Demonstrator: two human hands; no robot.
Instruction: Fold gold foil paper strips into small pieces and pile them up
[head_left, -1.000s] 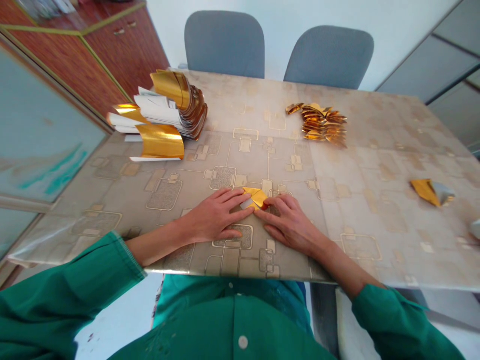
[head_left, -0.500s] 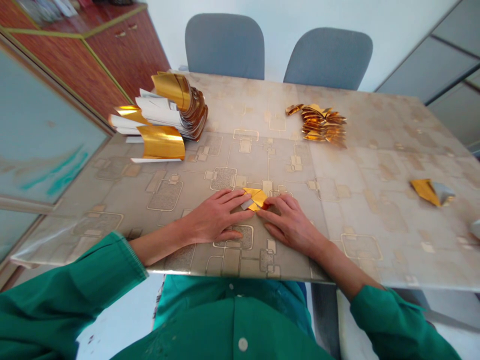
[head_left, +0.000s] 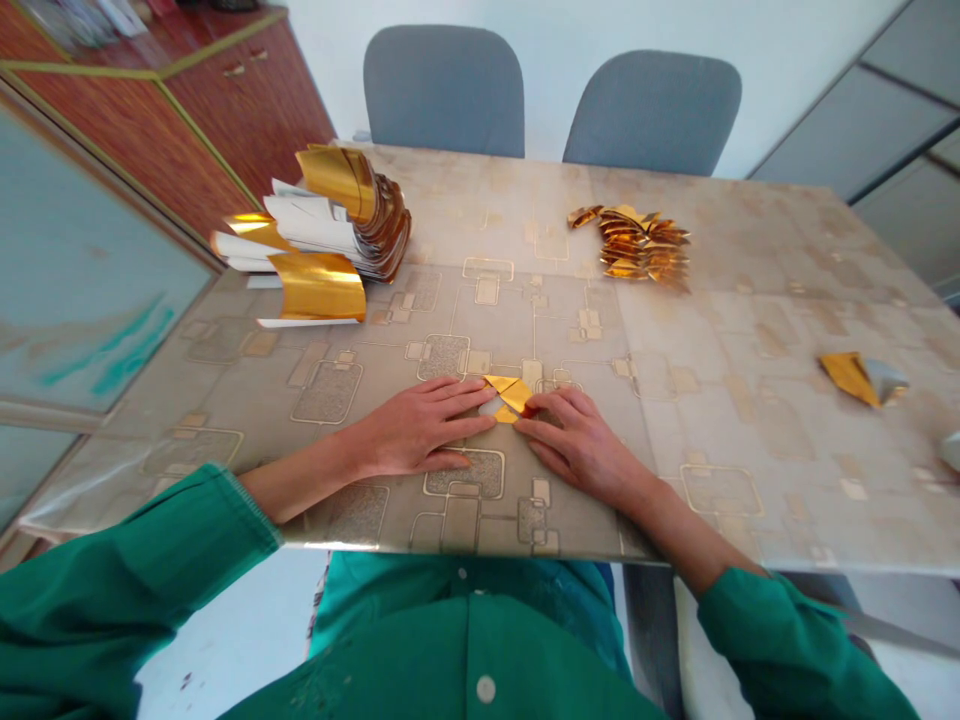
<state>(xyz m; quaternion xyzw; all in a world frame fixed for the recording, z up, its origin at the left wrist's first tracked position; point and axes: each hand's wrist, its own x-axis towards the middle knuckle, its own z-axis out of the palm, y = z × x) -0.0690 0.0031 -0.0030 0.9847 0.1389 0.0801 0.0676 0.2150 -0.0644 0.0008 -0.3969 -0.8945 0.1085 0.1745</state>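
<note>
A small piece of folded gold foil paper (head_left: 511, 391) lies flat on the table before me, with a pale underside showing in its middle. My left hand (head_left: 417, 425) rests flat with its fingers stretched out, the fingertips touching the paper's left edge. On the other side, my right hand (head_left: 576, 436) has its thumb and curled index finger closed on the paper's right corner. Part of that corner is hidden by the fingers.
A stack of gold and white paper sheets (head_left: 330, 230) stands at the back left. Several folded gold pieces (head_left: 643, 246) are bunched at the back right. One loose folded gold piece (head_left: 850, 377) lies far right. Two grey chairs (head_left: 446, 92) stand behind the patterned table (head_left: 480, 330).
My left hand has slid slightly left, uncovering more of the folded paper's left side. My right hand stays at the right corner. The whole view has shifted a little.
</note>
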